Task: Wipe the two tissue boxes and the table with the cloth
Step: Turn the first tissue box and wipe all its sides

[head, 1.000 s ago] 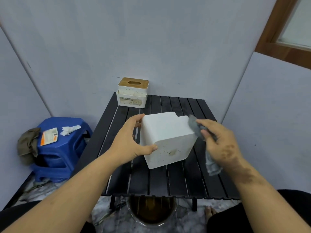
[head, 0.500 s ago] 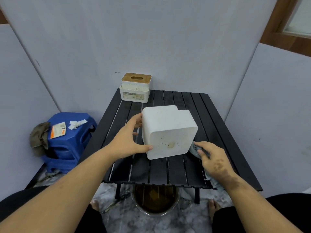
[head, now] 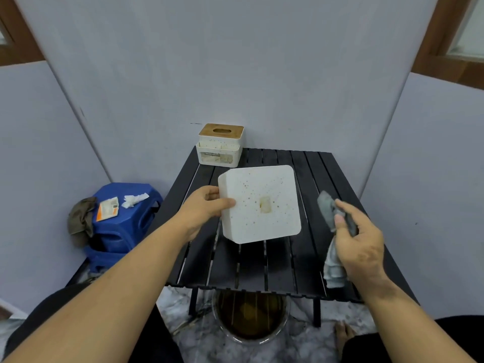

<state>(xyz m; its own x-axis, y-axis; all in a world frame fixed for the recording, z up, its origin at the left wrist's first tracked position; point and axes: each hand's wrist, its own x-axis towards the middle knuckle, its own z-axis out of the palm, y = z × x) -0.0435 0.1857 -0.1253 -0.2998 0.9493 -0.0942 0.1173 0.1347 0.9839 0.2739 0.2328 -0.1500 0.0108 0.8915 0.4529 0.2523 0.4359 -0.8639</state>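
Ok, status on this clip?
Left hand grips speckled white plastic tissue box, tilted up. Right hand holds grey cloth, clear of box. Nothing between them.

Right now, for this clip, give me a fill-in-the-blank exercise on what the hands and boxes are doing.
1. The left hand grips the white box by its ____ edge.
2. The right hand holds a grey ____, clear of the box.
3. The face of the white box turned to the camera is ____ with brown specks.
4. The second box, at the table's far corner, has a ____ lid.

Missing words: left; cloth; spotted; wooden
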